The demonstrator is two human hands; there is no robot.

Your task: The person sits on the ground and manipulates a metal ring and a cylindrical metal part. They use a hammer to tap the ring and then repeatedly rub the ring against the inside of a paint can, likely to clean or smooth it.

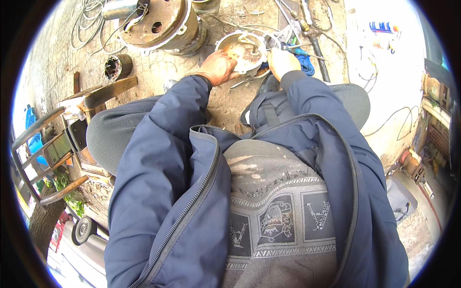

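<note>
A round, shallow metal housing (244, 54) with a rust-stained inside and a pale lead or tube in it lies between my hands. My left hand (219, 67) grips its left rim, fingers curled over the edge. Just right of the housing is my right hand (284, 62), its fingers closed. What those fingers hold is hidden, and whether they touch the rim I cannot tell. Blue cloth (306, 63) lies against the right of that hand, beside a teal-handled tool (297, 50).
A large rusty drum-shaped metal body (161, 24) stands at the far left, near a dark cylinder (126, 9). A small open cylinder (117, 67) sits nearer. A long dark bar (317, 43) and cables lie at right. A chair frame (41, 149) stands at left.
</note>
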